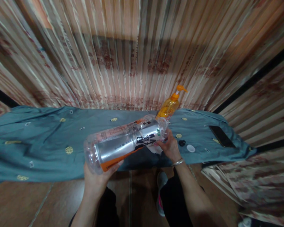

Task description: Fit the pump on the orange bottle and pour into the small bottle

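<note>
Head view, as I'm watching: the left grip [98, 178] is cupping the base of a clear plastic bottle [121, 145], tilted above the front part of the cloth-covered desk [47, 135], while the right grip [170, 147] is holding its neck. White tissue [154, 149] is showing beside the right fingers, perhaps pinched; blur leaves that unsure. Supporting both ends seems to be guarding well against slipping.

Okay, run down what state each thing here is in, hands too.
Large bottle: tipped sideways, held in both hands
Left hand: gripping the base end
Right hand: at the neck end
Pump bottle: standing upright
Cloth: spread out, wrinkled
Phone: lying flat, screen dark
White disc: lying flat
Small black object: on the cloth
Curtain: hanging in folds
</note>
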A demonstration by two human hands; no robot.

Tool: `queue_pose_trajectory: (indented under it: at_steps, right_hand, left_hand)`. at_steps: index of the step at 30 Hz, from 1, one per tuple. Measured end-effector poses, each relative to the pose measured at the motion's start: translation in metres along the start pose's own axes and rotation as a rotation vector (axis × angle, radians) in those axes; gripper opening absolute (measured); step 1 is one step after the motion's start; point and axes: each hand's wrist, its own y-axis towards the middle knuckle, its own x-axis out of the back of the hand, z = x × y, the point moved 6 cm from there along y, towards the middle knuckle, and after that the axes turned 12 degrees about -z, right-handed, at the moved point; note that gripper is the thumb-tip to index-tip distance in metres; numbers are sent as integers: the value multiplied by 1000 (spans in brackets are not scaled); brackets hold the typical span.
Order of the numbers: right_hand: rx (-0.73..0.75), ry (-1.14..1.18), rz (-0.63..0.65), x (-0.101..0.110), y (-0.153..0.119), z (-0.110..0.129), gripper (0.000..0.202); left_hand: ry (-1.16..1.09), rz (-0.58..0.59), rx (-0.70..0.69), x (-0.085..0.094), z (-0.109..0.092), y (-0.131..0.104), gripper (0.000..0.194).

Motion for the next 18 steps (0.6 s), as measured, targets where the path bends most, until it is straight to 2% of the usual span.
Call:
queue_pose_trajectory:
  at_steps: [6,18]
  right_hand:
    - [21,-16,-5,0,0,0,60]
    - [0,-30,0,2,0,3,58]
  left_hand:
    - [1,19,-14,1,5,2,67]
    - [2,30,-20,-1,-2,0,70]
